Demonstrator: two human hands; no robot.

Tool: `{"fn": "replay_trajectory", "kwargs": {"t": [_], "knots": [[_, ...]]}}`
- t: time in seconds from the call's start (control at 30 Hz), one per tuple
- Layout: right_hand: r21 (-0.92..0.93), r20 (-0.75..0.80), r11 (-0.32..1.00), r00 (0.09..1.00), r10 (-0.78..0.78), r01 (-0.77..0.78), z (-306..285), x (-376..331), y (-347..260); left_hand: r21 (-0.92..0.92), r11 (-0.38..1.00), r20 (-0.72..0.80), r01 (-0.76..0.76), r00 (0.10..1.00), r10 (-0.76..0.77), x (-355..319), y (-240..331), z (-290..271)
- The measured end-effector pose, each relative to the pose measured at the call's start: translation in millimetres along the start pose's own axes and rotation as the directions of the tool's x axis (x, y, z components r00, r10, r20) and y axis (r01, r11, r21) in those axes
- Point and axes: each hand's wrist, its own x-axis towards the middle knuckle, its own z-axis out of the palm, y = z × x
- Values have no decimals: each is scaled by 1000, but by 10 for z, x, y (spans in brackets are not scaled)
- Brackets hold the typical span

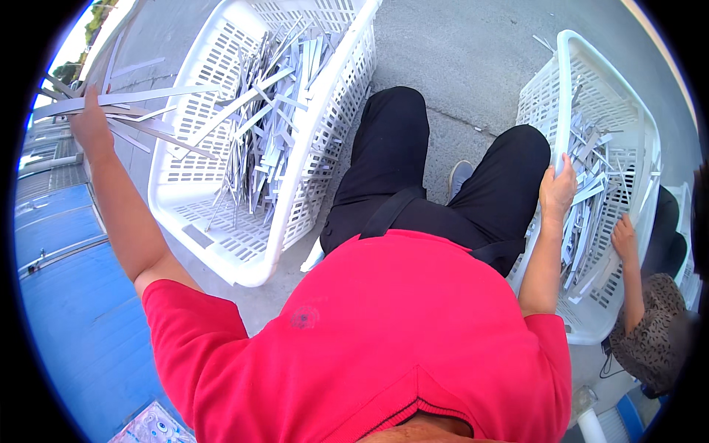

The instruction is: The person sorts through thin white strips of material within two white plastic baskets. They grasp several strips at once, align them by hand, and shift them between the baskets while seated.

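My left hand [90, 125] is raised at the far left, closed around a loose bunch of thin, flat whitish-grey strips [155, 96]. Several of these stick out toward a white slotted plastic basket [284, 199], their ends above its left side. Inside that basket lies a tangled pile of similar strips [269, 125]. On the other side, my right hand [557, 188] grips the near rim of a second white basket [563, 96], beside my knee. More strips [591, 184] fill part of it. The material of the strips I cannot tell.
A co-worker's hand [624, 236] reaches into the right basket from its far side, below a patterned sleeve [653, 317]. My legs [391, 148] are between the baskets. Blue panels [59, 295] stand at the left; grey concrete ground [458, 66] stretches ahead.
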Motion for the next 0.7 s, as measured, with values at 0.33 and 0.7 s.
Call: {"fn": "replay_trajectory", "kwargs": {"t": [0.33, 0.7], "knots": [[73, 14, 997, 999, -33, 32, -12, -13, 39, 354, 917, -160, -183, 954, 252, -163, -370, 198], [287, -224, 932, 961, -162, 224, -356, 46, -614, -728, 669, -254, -147, 965, -65, -806, 1043, 690]]}}
